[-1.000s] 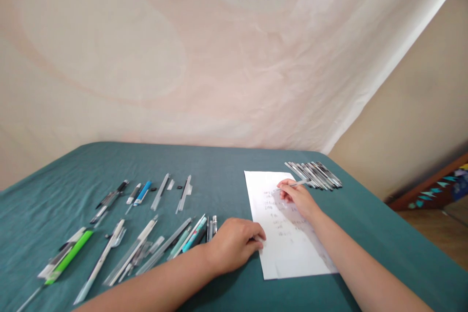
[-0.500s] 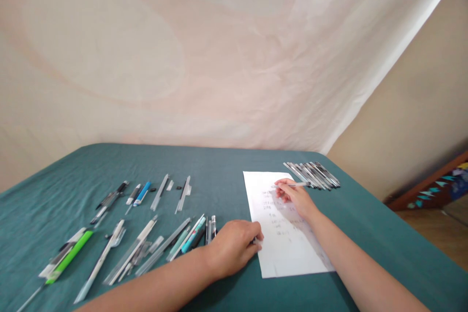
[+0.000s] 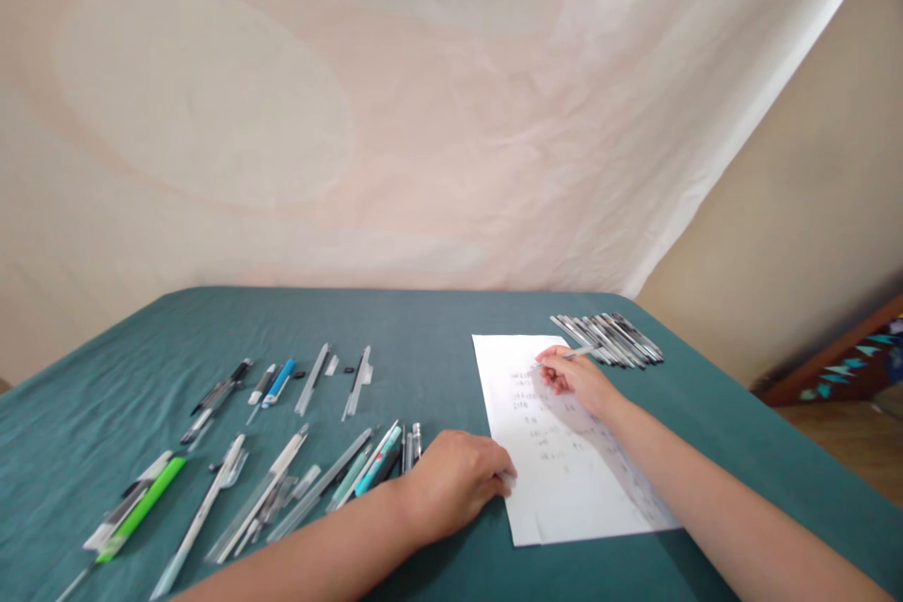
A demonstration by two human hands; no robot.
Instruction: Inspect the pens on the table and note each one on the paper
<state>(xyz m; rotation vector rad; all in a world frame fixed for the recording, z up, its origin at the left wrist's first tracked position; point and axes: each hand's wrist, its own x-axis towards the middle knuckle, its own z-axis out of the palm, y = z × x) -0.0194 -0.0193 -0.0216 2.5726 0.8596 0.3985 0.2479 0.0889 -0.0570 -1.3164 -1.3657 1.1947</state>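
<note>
My right hand is closed around a slim pale pen, with its fingertips at the upper part of a white sheet of paper. Several lines of small handwriting run down the sheet, too blurred to read. At the paper's left edge rests my left hand, fingers curled, thumb and forefinger close together. Whatever it may hold is hidden. Just left of that hand lie a turquoise pen and several other pens, partly behind my forearm.
Disassembled pens and clear barrels spread over the left of the green cloth, among them a bright green pen and a blue one. A row of pens lies at the back right. Behind the table hangs a pale sheet.
My right hand has shifted slightly right on the paper, and the pen's tail now points more upward. The whole view has moved a little. My left hand stays at the paper's edge.
</note>
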